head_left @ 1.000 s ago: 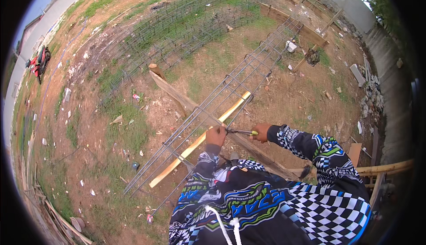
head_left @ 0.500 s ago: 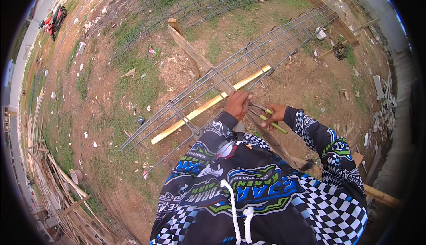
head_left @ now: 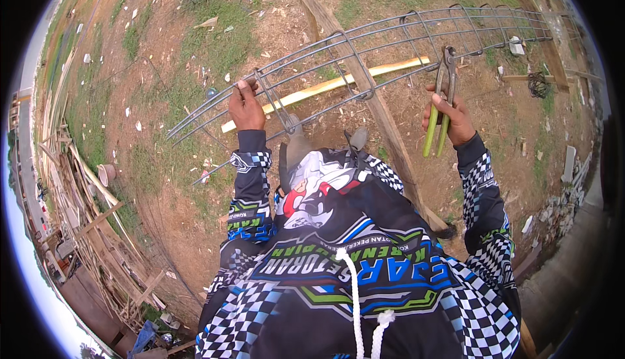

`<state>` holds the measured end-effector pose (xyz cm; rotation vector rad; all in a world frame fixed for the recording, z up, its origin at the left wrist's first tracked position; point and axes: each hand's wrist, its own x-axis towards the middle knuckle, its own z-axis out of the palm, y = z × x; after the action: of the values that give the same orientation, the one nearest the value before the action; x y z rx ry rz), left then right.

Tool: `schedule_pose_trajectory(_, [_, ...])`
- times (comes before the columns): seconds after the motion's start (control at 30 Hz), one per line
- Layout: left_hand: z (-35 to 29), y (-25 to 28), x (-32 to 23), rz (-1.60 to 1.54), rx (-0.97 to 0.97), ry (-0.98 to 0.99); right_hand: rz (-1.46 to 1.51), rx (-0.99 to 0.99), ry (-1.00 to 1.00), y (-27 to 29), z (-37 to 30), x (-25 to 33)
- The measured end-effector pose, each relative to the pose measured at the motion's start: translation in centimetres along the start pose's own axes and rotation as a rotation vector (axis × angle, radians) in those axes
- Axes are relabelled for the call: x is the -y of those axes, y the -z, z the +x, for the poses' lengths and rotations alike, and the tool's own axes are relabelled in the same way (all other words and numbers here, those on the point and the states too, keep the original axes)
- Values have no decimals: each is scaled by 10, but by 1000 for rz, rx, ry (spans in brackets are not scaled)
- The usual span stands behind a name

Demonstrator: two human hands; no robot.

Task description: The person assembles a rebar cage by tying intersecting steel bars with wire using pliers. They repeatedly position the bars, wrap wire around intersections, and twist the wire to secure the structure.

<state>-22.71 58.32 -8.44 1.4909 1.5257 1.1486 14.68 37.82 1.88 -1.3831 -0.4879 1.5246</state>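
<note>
A long cage of steel rebar (head_left: 355, 56), with square stirrups along it, runs from the left of centre to the upper right. My left hand (head_left: 247, 110) is closed on the cage's bars near its left end, beside a stirrup. In my right hand (head_left: 452, 121) is a pair of end-cutting pincers (head_left: 448, 76) with green handles, held upright with the metal head up. The pincers' jaws are just beyond the near bar of the cage, and I cannot tell if they touch it. A pale wooden strip (head_left: 319, 88) lies along the cage, seen between its bars.
A timber beam (head_left: 390, 128) passes beneath the cage toward my legs. Another plank (head_left: 543, 50) stands under the cage's far right end. A coil of dark wire (head_left: 538, 84) lies near it. Long wood and bamboo pieces (head_left: 97, 229) are piled at the left, near a bucket (head_left: 107, 175).
My left hand has moved left along the cage to its left end. My right hand has moved right and up, raising the pincers away from the beam. The view has shifted.
</note>
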Motion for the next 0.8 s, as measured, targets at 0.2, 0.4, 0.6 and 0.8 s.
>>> schedule_pose_trajectory(0.2, [-23,-1,2,-37,-21,164,-819,59,254,-63,91,5])
schedule_pose_trajectory(0.4, [-7,10,3,160,-15,-132,-1259,177,57,-74,164,11])
schedule_pose_trajectory(0.6, [41,1,-30,-72,289,-29,-472,-290,15,-58,126,9])
schedule_pose_trajectory(0.8, [86,-120,-72,259,573,-108,-973,-474,-22,-28,72,-62])
